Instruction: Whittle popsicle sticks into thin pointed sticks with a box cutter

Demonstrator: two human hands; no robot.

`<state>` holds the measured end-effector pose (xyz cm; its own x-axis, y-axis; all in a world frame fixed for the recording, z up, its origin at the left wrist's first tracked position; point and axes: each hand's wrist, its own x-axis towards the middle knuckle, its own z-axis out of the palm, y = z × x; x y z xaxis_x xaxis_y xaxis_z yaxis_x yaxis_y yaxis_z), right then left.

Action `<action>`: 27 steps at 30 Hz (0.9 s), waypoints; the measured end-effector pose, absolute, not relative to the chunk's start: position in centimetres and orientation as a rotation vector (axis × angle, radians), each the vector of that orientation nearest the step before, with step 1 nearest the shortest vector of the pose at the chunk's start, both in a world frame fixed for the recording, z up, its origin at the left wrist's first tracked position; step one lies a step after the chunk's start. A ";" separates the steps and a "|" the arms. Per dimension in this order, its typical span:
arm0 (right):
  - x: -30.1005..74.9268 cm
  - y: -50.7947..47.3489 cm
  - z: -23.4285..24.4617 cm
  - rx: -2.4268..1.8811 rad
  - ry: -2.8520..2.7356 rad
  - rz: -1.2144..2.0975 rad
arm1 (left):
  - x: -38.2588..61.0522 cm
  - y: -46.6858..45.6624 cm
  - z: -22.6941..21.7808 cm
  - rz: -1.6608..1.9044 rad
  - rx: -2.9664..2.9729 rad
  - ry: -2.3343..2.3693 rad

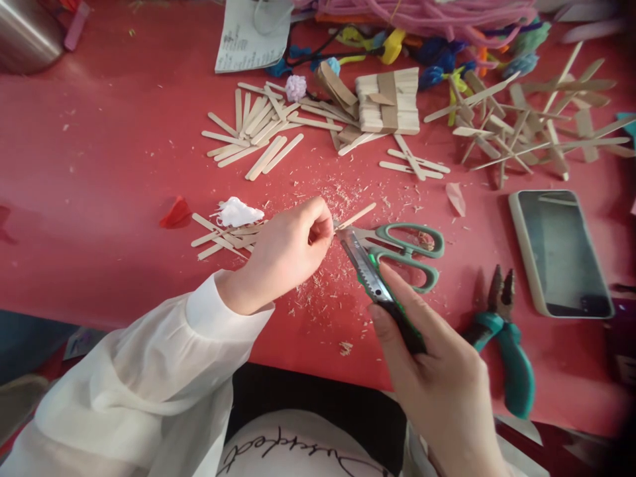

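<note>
Between the fingers of my left hand (293, 245) is a wooden craft stick (358, 215), its free end pointing up and to the right. My right hand (442, 371) is closed round a green and black utility knife (370, 278), whose blade end meets the stick close to my left fingertips. Behind the knife lie scissors (411, 240) with grey-green handles, flat on the table. Wood shavings (318, 291) are scattered under and around both hands. Just left of my left hand, a small pile of sticks (213, 238) lies beside a white blob (239, 212).
Loose craft sticks (253, 126) and a banded bundle (407, 99) lie behind. Assembled stick pieces (536, 126) stand at back right. Pliers (507, 331) and a phone (561, 252) are on the right. Pink pipe cleaners (422, 16) fill the back; a metal cup (30, 36) stands far left.
</note>
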<state>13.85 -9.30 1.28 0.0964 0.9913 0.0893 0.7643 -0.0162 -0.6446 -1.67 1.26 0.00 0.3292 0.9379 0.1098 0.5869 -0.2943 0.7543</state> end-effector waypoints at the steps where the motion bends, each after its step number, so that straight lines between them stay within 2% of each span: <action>1: 13.7 -9.3 1.2 -1.833 -1.771 0.449 | -1.7 1.3 0.0 0.745 1.996 1.334; 7: 13.2 -9.5 0.6 -1.879 -2.040 -0.071 | -1.8 1.3 -0.5 0.706 2.046 1.367; 12: 13.4 -9.6 0.9 -1.884 -2.165 -0.194 | -1.8 1.4 -0.6 0.667 2.066 1.389; 14: 13.6 -9.5 1.0 -1.879 -2.089 -0.078 | -1.9 1.4 -0.5 0.677 2.047 1.388; 19: 14.4 -9.2 1.2 -1.892 -1.609 0.673 | -1.8 1.5 -0.5 0.733 1.940 1.336; 21: 14.5 -9.3 1.3 -1.924 -1.453 0.863 | -1.8 1.5 -0.5 0.734 1.911 1.329; 24: 14.5 -9.5 1.4 -1.914 -1.322 0.988 | -1.8 1.5 -0.5 0.736 1.903 1.328; 27: 14.4 -9.5 1.5 -1.846 -1.371 0.944 | -1.8 1.5 -0.4 0.747 1.926 1.323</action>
